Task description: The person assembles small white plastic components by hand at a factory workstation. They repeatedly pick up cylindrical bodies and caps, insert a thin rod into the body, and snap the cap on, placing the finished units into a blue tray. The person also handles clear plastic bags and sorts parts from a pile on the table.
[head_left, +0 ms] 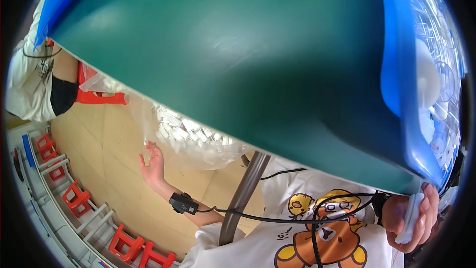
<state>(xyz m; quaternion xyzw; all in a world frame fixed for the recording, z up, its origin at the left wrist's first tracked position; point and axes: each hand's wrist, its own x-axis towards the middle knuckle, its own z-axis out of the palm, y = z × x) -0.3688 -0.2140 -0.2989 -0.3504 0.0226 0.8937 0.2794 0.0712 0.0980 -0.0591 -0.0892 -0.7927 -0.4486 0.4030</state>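
Observation:
My left hand reaches down below the green tabletop, beside a clear plastic bag. Its fingers are apart, and the fingertips are close to the bag's edge; whether they touch it I cannot tell. Inside the bag lie many small white plastic pieces. At the lower right, by the table's corner, my right hand is closed around a long white plastic piece. The fingers curl over its right side.
A blue bin with clear and white parts stands along the right edge. A brown metal tube rises near my left arm. Black cables run across my body. Red stools and another person are at the left.

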